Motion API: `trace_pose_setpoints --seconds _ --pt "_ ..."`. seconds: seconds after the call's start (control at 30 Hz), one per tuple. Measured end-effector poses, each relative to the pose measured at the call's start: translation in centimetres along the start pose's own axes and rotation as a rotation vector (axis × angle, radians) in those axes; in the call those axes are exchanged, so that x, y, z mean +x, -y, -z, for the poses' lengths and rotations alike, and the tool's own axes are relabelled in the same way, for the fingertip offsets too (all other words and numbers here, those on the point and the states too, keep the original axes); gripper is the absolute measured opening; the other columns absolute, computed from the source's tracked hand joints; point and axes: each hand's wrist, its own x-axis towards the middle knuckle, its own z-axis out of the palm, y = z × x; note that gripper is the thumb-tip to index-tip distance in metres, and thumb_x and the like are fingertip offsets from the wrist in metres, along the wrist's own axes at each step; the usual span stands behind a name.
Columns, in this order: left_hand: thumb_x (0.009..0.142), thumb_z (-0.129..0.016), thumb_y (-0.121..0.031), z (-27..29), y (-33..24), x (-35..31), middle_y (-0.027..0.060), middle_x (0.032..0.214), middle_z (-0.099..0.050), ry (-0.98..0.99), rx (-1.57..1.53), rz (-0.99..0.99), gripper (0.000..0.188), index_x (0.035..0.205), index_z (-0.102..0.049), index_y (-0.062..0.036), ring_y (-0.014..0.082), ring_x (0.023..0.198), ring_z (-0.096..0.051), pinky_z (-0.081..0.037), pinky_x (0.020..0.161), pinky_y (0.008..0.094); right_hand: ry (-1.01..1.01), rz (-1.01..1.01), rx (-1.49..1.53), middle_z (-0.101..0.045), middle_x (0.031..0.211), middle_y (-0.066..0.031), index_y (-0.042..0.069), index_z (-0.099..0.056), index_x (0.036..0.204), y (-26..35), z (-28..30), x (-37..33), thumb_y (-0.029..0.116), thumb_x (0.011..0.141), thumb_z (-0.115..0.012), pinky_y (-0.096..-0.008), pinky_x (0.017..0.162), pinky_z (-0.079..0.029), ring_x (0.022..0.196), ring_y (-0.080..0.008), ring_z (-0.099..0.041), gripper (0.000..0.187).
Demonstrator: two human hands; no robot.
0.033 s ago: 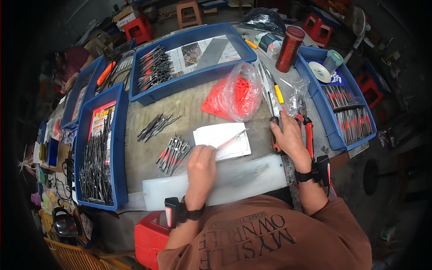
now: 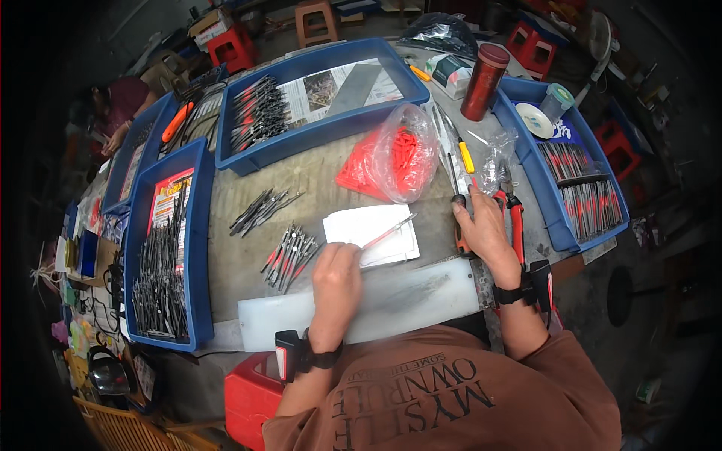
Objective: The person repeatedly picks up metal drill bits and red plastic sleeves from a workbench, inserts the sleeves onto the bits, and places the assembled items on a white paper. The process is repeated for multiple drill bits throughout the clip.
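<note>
A thin tool (image 2: pixel 387 231) is pinched over white paper (image 2: pixel 342 225) by the left hand (image 2: pixel 338 276); the right hand (image 2: pixel 486 229) is placed among hand tools.

At far left, dark rods (image 2: pixel 159 282) are heaped in a blue tray (image 2: pixel 200 255); beside it, a loose dark bunch (image 2: pixel 259 211) and a red-handled bunch (image 2: pixel 288 257) are laid on the table (image 2: pixel 233 282). The left fingers are curled together at the tool's reddish near end, its other end being pointed up and rightward across the paper. Beyond the paper, red pieces are held in a clear bag (image 2: pixel 406 154). The right fingers are set between a dark-handled tool and red-handled pliers (image 2: pixel 516 225); whether anything is pinched cannot be told. At far right, red-and-dark pieces (image 2: pixel 590 207) are ranked in another tray (image 2: pixel 543 218).
</note>
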Motion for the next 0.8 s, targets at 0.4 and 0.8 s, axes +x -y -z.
trace_pose_setpoints --seconds 0.4,0.8 --pt "0.084 -0.057 -0.004 0.7 -2.7 -1.1 0.0038 0.071 -0.060 0.136 -0.287 0.275 0.010 0.092 -0.060 0.0018 0.0071 0.064 -0.056 -0.044 0.054 0.0213 0.118 -0.235 1.290 -0.061 0.084 -0.0050 0.000 -0.058 0.098 6.8 0.2 -2.1 0.018 0.087 -0.057 -0.0190 0.060 -0.043 0.066 -0.0077 -0.056 0.021" --pt "0.077 -0.062 -0.002 0.3 -3.7 -1.4 0.0112 0.082 -0.065 0.191 -0.673 0.488 0.015 0.092 -0.062 0.0002 0.0169 0.074 -0.064 -0.049 0.067 0.0266 0.299 -0.263 1.318 -0.055 0.067 0.0006 0.001 -0.060 0.084 9.2 -0.5 -3.4 0.014 0.085 -0.061 -0.0179 0.051 -0.038 0.056 -0.0045 -0.047 0.013"
